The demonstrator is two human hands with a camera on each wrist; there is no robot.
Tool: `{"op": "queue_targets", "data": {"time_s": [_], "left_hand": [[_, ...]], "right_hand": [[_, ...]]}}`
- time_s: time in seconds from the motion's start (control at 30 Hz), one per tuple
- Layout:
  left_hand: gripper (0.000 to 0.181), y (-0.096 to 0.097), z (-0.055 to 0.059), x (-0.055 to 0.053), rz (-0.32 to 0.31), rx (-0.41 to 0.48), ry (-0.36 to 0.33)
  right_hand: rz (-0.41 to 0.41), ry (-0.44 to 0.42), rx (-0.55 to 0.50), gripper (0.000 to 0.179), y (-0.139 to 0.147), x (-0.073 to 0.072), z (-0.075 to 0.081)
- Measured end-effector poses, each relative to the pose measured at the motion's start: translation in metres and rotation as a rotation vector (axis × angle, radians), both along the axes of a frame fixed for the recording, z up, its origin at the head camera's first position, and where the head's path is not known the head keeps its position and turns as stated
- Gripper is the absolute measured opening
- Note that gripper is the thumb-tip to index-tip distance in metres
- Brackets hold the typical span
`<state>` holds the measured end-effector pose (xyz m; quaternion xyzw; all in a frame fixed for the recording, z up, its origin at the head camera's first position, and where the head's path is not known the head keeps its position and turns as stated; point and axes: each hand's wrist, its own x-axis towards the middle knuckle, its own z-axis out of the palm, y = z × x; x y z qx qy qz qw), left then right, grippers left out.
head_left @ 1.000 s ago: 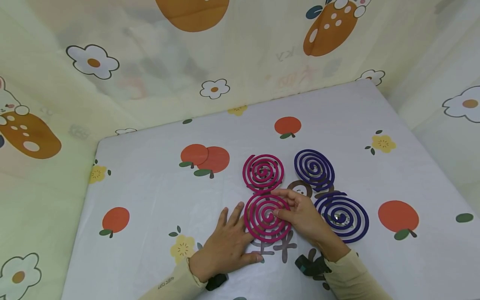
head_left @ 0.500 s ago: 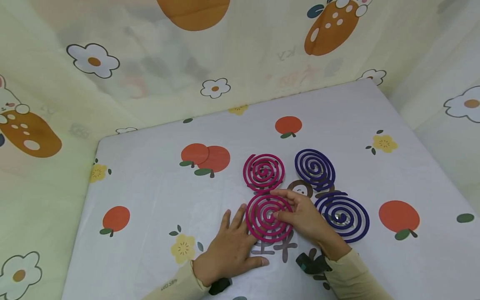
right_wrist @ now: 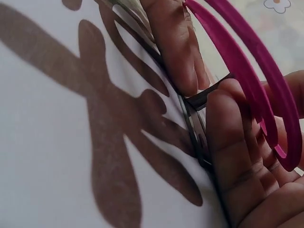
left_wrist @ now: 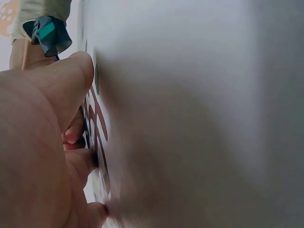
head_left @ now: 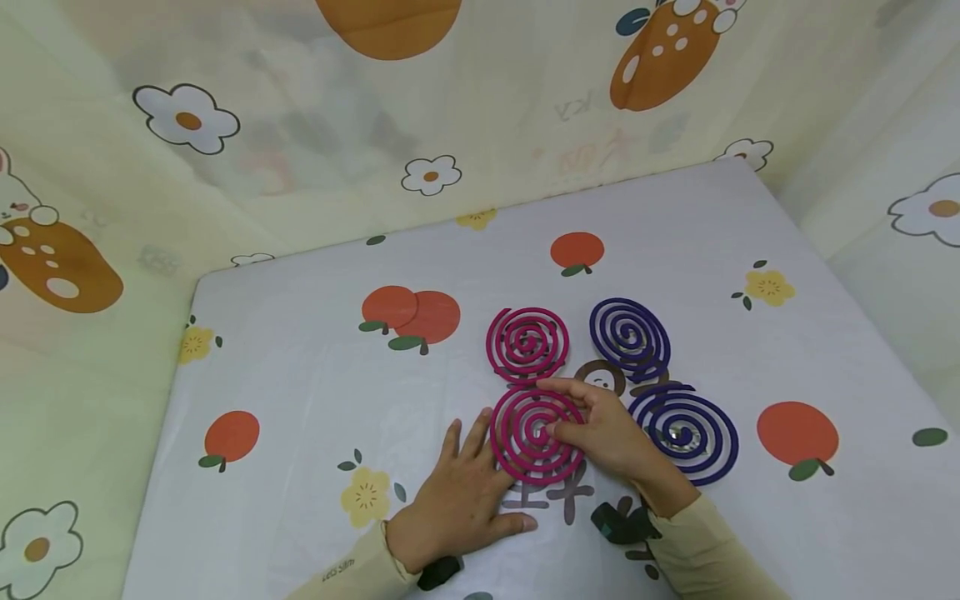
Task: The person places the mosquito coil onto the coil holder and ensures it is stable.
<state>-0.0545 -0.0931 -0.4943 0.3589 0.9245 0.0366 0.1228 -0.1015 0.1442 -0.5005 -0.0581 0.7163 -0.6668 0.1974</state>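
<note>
In the head view, a pink mosquito coil [head_left: 540,434] lies at the front centre, raised a little off the tablecloth. My right hand [head_left: 611,433] pinches it, thumb near its centre and fingers partly beneath. The right wrist view shows the tilted pink rings and a dark metal stand [right_wrist: 205,97] between the fingers and the cloth. My left hand [head_left: 457,500] rests spread on the cloth, fingertips by the coil's left edge. Just behind sits a second pink mosquito coil [head_left: 528,342], very near or touching the first.
Two dark blue mosquito coils, the back one [head_left: 628,335] and the front one [head_left: 682,436], lie to the right, with shiny metal at the front one's centre. The tablecloth [head_left: 300,350] carries printed fruit and flowers. Patterned curtains [head_left: 315,133] stand along the back and sides.
My left hand has slid slightly right and down over the last second. The front pink coil has shifted slightly right; my right hand stays almost still on it.
</note>
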Motion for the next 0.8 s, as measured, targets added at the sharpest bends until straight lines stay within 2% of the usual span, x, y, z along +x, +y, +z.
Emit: {"op": "queue_targets", "data": {"time_s": [0.23,0.33,0.5,0.7,0.8], "left_hand": [[0.083,-0.009,-0.001,0.0,0.001,-0.006,-0.026],[0.079,-0.018,0.0,-0.002,-0.009,0.037,-0.014],[0.063,-0.032,0.003,-0.006,-0.03,0.141,0.048],[0.049,-0.035,0.006,-0.011,-0.028,0.198,0.039],[0.044,-0.035,0.006,-0.013,-0.031,0.23,0.058]], "right_hand": [[-0.006,-0.003,0.05,0.057,0.0,0.002,0.002],[0.008,0.016,0.09,0.057,0.001,0.002,0.005],[0.046,0.028,0.159,0.059,0.007,0.002,0.01],[0.074,0.044,0.222,0.061,0.011,0.002,0.016],[0.082,0.078,0.276,0.064,0.011,0.003,0.02]]}}
